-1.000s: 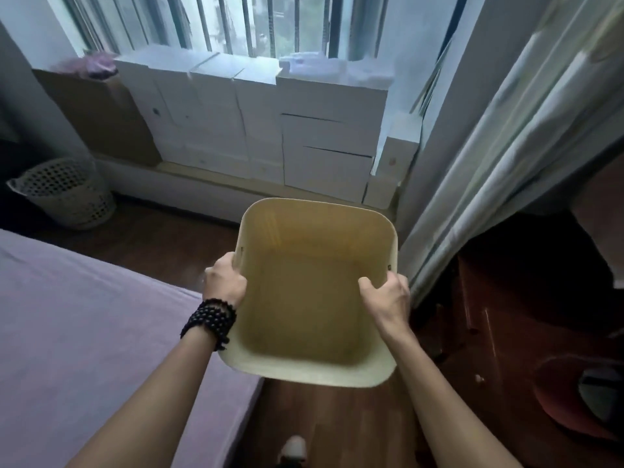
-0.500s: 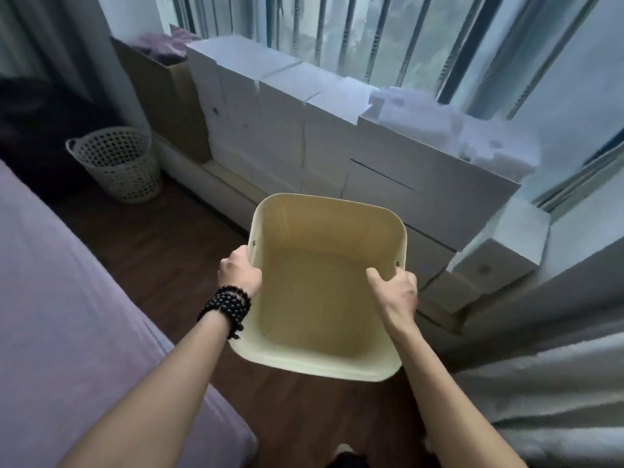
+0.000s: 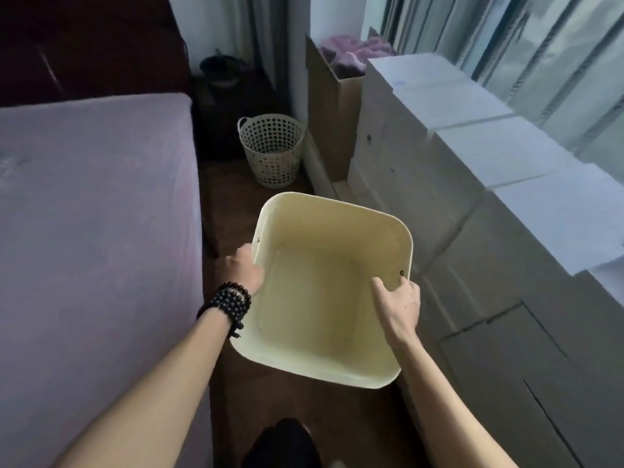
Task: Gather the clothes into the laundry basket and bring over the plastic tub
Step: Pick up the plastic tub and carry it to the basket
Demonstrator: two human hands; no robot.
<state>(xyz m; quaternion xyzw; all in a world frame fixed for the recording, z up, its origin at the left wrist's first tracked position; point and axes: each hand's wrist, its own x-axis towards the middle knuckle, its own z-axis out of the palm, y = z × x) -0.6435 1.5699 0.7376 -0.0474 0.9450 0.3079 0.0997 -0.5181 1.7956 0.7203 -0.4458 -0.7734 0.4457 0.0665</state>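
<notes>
I hold a pale yellow plastic tub, empty inside, in front of me above the dark wood floor. My left hand, with a black bead bracelet at the wrist, grips its left rim. My right hand grips the right rim with the thumb inside. A white perforated laundry basket stands on the floor ahead, beyond the tub, between the bed and the boxes. Its inside is hard to see. Pink-purple clothes lie in an open cardboard box at the back.
A bed with a lilac sheet fills the left. Stacked white boxes line the window wall on the right. A narrow floor strip runs between them toward the basket. A dark object sits on a nightstand at the back.
The view has swung left: the basket now lies straight ahead and closer, and the curtain is out of sight. Both hands keep the same grip on the tub.
</notes>
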